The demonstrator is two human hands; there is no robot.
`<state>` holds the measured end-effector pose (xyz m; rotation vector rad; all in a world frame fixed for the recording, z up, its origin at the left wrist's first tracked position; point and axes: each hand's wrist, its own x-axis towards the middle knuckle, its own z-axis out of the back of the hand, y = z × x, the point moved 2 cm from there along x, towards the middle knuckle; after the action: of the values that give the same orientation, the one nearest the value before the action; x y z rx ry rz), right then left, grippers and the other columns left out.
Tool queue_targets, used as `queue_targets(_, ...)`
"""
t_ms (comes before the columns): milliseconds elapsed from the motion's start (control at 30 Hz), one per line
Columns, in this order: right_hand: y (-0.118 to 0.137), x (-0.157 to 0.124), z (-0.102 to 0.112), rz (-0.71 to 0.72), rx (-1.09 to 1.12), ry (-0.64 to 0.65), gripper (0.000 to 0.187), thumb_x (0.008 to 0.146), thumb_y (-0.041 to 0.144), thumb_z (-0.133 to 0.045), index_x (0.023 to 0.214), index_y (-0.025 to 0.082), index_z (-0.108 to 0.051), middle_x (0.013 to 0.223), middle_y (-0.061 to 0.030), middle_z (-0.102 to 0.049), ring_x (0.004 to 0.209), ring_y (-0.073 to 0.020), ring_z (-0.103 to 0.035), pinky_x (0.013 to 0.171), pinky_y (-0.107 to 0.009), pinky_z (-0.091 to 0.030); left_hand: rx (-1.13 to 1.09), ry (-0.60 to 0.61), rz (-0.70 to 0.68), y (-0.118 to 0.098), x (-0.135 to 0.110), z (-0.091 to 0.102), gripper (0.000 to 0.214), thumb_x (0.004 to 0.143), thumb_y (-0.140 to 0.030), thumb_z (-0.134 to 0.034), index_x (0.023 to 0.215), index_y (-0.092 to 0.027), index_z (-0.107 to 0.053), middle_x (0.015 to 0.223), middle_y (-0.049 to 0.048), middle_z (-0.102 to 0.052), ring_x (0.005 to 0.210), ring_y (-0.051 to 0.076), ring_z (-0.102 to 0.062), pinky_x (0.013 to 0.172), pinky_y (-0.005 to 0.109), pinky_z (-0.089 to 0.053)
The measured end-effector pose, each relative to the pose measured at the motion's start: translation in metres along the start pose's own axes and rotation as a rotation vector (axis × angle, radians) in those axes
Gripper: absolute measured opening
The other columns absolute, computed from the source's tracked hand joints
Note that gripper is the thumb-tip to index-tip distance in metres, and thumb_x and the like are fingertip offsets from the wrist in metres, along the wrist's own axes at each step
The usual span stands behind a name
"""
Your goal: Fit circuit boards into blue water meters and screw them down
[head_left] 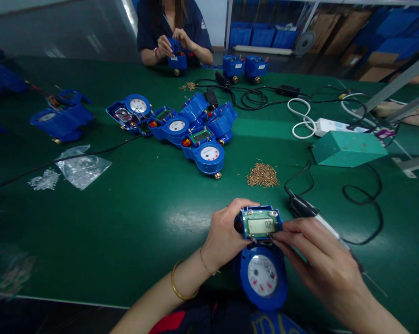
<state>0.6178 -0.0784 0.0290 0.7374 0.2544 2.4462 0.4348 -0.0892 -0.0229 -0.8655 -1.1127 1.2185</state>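
Note:
A blue water meter [263,274] with a white round dial lies at the table's near edge. Its open upper housing holds a green circuit board [246,228] with a lit display reading about 0.2. My left hand [224,232] is wrapped round the left side of that housing. On the other side, my right hand [319,255] has its fingertips pinched together at the board's lower right corner; anything small between them is hidden. An electric screwdriver [301,206] lies on the table, partly behind my right hand. Beyond the meter is a heap of small brass-coloured screws [263,175].
Several blue meters [209,154] are clustered mid-table. A plastic bag [82,168] sits beside small clear pieces [45,180] at left. A green box [348,148], power strip [338,126] and cables lie at right. Across the table, a co-worker [199,32] handles another meter [177,61].

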Motion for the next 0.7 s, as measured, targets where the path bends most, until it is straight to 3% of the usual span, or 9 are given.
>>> queue_targets(300, -0.0027, 0.0004, -0.0011, -0.005, 0.087, -0.042, 0.016, 0.089, 0.001, -0.064, 0.102, 0.011, -0.062, 0.096, -0.0077, -0.058, 0.089, -0.0149, -0.054, 0.076, -0.029, -0.048, 0.007, 0.009, -0.04, -0.002, -0.0005, 0.001, 0.05, 0.07, -0.014, -0.083, 0.114, -0.022, -0.061, 0.11, 0.001, -0.073, 0.101, 0.018, -0.071, 0.091, 0.026, -0.054)
queue_targets(700, -0.0006, -0.0016, -0.0014, -0.051, 0.115, -0.062, 0.016, 0.091, 0.003, -0.061, 0.104, 0.012, -0.064, 0.098, -0.008, -0.057, 0.091, -0.0144, -0.056, 0.077, -0.026, -0.049, 0.001, 0.003, -0.017, -0.002, -0.0007, -0.0006, 0.049, 0.07, -0.019, -0.085, 0.113, -0.021, -0.062, 0.109, 0.0015, -0.073, 0.099, 0.018, -0.071, 0.09, 0.028, -0.055)
